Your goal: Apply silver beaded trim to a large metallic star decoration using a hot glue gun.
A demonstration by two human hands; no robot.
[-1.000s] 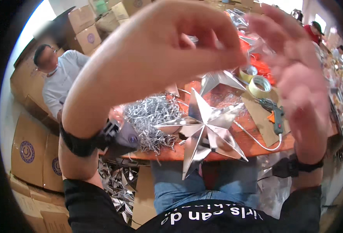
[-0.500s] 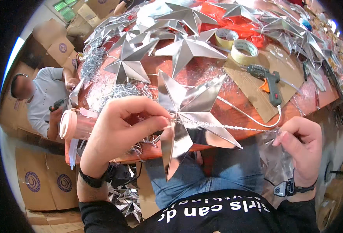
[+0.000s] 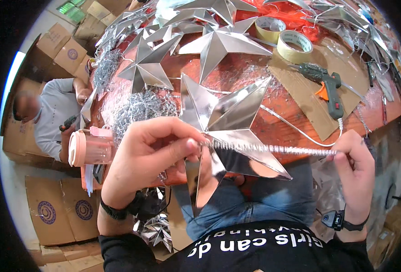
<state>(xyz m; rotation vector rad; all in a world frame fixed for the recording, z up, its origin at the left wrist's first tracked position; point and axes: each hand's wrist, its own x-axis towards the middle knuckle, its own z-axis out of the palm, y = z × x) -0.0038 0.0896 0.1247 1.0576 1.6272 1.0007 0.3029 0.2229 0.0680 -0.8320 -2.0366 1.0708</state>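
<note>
A mirror-like silver star point(image 3: 230, 111) is in front of me at the table's near edge, its lower points reaching over my lap. At its middle, my left hand point(image 3: 157, 152) pinches one end of a thin silver tinsel strand point(image 3: 273, 148). The strand crosses the star's right side, pulled nearly straight and ridged like a fine spring. Its other end is between the thumb and fingers of my right hand point(image 3: 354, 158), to the right of the star. My left fingers hide the star's centre in part, so I cannot tell whether they also grip the star.
More silver stars point(image 3: 223, 47) cover the table's far side. A glue gun point(image 3: 330, 86) with a white cord lies on cardboard point(image 3: 300, 104), near two tape rolls point(image 3: 295, 46). Tangled tinsel point(image 3: 141, 111) and a pink cup point(image 3: 91, 147) sit left. A co-worker point(image 3: 57, 113) works at far left.
The strand between my hands now looks thicker and ridged, where it looked like a thin twisted cord. My right hand has shifted slightly. The whole view has shifted a little.
</note>
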